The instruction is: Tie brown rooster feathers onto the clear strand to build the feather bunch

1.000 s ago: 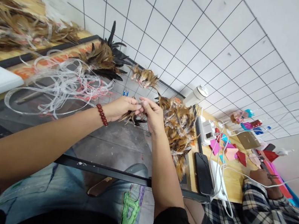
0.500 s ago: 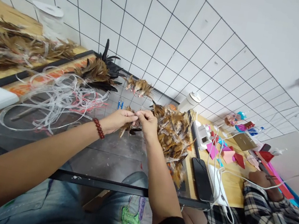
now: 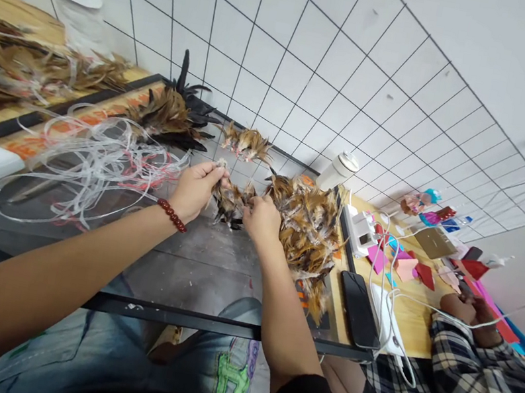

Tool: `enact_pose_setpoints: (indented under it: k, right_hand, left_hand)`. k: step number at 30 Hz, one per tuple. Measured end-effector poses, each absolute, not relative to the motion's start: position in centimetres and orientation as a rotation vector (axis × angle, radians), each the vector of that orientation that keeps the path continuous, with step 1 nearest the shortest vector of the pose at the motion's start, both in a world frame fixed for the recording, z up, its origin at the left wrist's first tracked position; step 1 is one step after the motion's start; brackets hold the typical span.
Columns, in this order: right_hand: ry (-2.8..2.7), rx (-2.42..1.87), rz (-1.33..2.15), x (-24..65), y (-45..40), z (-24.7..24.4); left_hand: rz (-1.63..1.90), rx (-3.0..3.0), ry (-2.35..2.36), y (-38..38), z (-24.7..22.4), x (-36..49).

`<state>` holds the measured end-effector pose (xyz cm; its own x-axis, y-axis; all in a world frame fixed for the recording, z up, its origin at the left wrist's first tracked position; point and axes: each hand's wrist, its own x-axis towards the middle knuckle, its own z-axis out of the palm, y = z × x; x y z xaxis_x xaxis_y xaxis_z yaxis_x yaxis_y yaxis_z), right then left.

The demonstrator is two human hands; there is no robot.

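My left hand (image 3: 195,192), with a red-brown bead bracelet at the wrist, is closed in a pinch; a small greyish fluffy feather tuft (image 3: 221,164) shows above its thumb and finger. My right hand (image 3: 263,219) has its fingers curled down at the right end of a small bunch of brown and dark feathers (image 3: 228,205) between the hands. What its fingertips grip is partly hidden. Right beside this hand lies a large pile of brown feathers (image 3: 309,231). Farther back is a row of small brown feather tufts (image 3: 247,143).
A tangle of clear plastic strips (image 3: 97,162) lies on the left, with brown and black feathers (image 3: 171,111) behind it. A white bottle (image 3: 340,169), a phone (image 3: 358,310), cables and coloured paper pieces (image 3: 406,269) are on the right. Another person's hands (image 3: 467,310) rest there.
My hands were together, pinching at one spot; now they are apart. The left has moved up and left with the greyish tuft, and the right has gone slightly down to the feathers.
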<state>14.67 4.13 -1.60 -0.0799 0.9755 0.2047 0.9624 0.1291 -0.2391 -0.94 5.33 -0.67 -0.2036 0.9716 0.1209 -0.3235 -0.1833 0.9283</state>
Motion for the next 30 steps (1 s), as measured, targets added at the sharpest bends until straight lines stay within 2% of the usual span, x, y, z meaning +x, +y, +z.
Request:
enact_pose_setpoints:
  k: [8,16,20,25,30]
  right_hand:
    - [-1.962,-1.807,0.031,14.5,4.3,-1.4]
    - [-2.127,-1.486,-0.04,14.0,3.8,-2.0]
    - [-1.94,-1.275,0.182,13.8,4.1,-2.2]
    - [-1.419,-1.187,0.626,13.6,5.4,-3.2]
    - [-1.187,-1.092,0.938,13.5,5.8,-3.1]
  left_hand:
    - [1.526,1.192,1.106,5.2,-1.1,-1.0]
    - [1.357,1.696,1.081,5.2,-1.4,-1.5]
    - [1.164,1.62,1.104,5.6,-2.5,-1.4]
    - [1.245,1.221,1.0,5.5,-2.2,-1.1]
    - [1.262,1.179,1.004,5.2,-1.5,-1.0]
